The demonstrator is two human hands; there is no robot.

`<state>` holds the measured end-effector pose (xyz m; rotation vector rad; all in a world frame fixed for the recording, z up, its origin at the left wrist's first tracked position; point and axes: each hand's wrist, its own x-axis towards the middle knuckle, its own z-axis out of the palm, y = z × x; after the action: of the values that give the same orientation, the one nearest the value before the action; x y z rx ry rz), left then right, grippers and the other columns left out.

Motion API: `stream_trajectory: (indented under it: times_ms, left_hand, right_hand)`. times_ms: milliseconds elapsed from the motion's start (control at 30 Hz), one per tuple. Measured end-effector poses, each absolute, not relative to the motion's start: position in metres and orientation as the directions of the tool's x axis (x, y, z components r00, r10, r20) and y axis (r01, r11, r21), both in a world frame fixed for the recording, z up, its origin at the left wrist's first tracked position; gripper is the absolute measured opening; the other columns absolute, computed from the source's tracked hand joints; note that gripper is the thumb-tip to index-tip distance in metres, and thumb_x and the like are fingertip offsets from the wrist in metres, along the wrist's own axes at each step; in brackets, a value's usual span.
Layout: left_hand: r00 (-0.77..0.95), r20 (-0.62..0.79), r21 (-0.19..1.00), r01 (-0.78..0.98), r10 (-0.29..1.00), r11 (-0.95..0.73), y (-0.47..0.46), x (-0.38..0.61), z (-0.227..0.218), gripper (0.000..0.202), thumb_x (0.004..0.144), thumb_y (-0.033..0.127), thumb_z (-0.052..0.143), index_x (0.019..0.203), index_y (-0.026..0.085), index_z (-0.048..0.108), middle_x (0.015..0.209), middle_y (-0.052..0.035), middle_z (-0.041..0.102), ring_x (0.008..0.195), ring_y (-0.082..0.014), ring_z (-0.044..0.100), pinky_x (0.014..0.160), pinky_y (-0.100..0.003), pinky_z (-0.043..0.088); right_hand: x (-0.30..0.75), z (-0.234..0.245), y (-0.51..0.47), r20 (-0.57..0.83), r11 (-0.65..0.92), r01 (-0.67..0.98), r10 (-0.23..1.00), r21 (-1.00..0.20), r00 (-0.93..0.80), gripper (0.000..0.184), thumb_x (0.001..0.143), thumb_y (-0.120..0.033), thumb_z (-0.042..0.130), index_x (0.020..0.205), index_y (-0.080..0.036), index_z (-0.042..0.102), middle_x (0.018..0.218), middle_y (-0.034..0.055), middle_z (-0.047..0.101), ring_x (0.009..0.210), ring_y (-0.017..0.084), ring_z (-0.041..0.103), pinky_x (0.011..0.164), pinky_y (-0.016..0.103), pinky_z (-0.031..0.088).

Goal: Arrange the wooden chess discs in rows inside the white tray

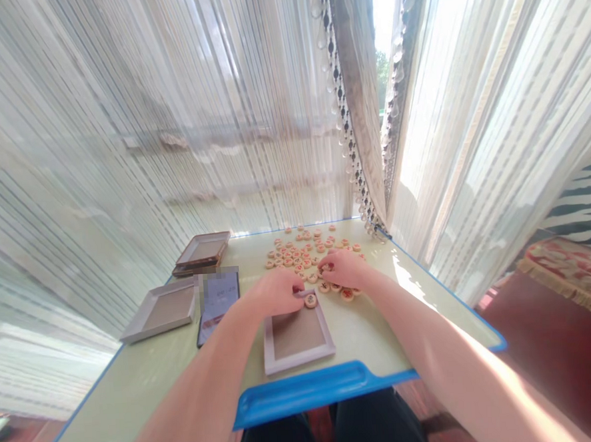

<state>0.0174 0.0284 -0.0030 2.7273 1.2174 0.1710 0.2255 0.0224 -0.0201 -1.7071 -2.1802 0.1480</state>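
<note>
A shallow open box (327, 339) with a pale rim and brown bottom lies near the table's front edge. One round Chinese chess piece (310, 301) sits at its far end. My left hand (280, 292) curls over the box's far left corner, fingertips beside that piece; what lies within the curled fingers is hidden. Beyond the box, many loose wooden Chinese chess pieces (289, 262) with red or dark characters are scattered on the table. My right hand (346, 267) is among them, its fingers closed around a piece at the near side of the spread.
A phone (220, 299) showing a timer lies left of my left forearm. Another shallow box (148, 314) and several stacked trays (182, 261) stand along the table's left side. A blue pencil groove (303, 390) edges the table (101, 399). String curtains (253, 177) hang behind.
</note>
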Motion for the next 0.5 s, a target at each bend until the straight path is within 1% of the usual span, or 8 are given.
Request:
stream_trajectory:
  times_ms: [200, 300, 400, 467, 500]
  left_hand:
    - [0.671, 0.044, 0.179, 0.724, 0.740, -0.666, 0.0283, 0.0167, -0.0025, 0.011, 0.067, 0.028, 0.056, 0.068, 0.022, 0.065, 0.066, 0.0002, 0.062, 0.069, -0.0149, 0.054, 0.059, -0.022, 0.035]
    - [0.672, 0.045, 0.175, 0.724, 0.740, -0.668, 0.0282, 0.0168, -0.0025, 0.012, 0.068, 0.031, 0.056, 0.067, 0.021, 0.064, 0.066, 0.0000, 0.062, 0.068, -0.0146, 0.054, 0.058, -0.023, 0.034]
    - [0.673, 0.044, 0.176, 0.722, 0.738, -0.669, 0.0284, 0.0168, -0.0024, 0.013, 0.068, 0.032, 0.057, 0.068, 0.022, 0.065, 0.067, 0.0002, 0.062, 0.068, -0.0145, 0.054, 0.058, -0.023, 0.034]
    - [0.678, 0.045, 0.177, 0.717, 0.734, -0.674, 0.0289, 0.0165, -0.0026, 0.014, 0.069, 0.033, 0.057, 0.070, 0.022, 0.065, 0.068, 0.0004, 0.062, 0.068, -0.0146, 0.054, 0.058, -0.023, 0.034]
    - [0.680, 0.046, 0.178, 0.715, 0.731, -0.676, 0.0294, 0.0162, -0.0027, 0.014, 0.069, 0.034, 0.057, 0.070, 0.022, 0.066, 0.068, 0.0005, 0.062, 0.069, -0.0146, 0.054, 0.058, -0.023, 0.034]
  right_hand:
    - [0.2274, -0.0231, 0.0246, 0.228, 0.272, 0.912, 0.952, -0.309, -0.207, 0.018, 0.073, -0.030, 0.058, 0.087, -0.023, 0.069, 0.087, 0.0038, 0.066, 0.079, 0.017, 0.058, 0.069, 0.026, 0.041]
    - [0.2270, -0.0243, 0.0261, 0.238, 0.251, 0.908, 0.955, -0.337, -0.176, 0.017, 0.072, -0.031, 0.061, 0.085, -0.021, 0.066, 0.087, 0.0043, 0.065, 0.079, 0.017, 0.058, 0.067, 0.026, 0.041]
    - [0.2258, -0.0229, 0.0256, 0.255, 0.240, 0.882, 0.956, -0.406, -0.143, 0.012, 0.072, -0.025, 0.060, 0.083, -0.019, 0.063, 0.088, 0.0048, 0.065, 0.078, 0.017, 0.058, 0.066, 0.026, 0.041]
    - [0.2248, -0.0200, 0.0233, 0.256, 0.218, 0.848, 0.961, -0.484, -0.101, 0.012, 0.074, -0.023, 0.059, 0.084, -0.018, 0.062, 0.085, 0.0048, 0.065, 0.076, 0.016, 0.058, 0.066, 0.025, 0.041]
    - [0.2243, -0.0181, 0.0216, 0.255, 0.213, 0.816, 0.963, -0.538, -0.083, 0.015, 0.075, -0.024, 0.059, 0.088, -0.017, 0.062, 0.083, 0.0042, 0.065, 0.074, 0.015, 0.057, 0.065, 0.025, 0.041]
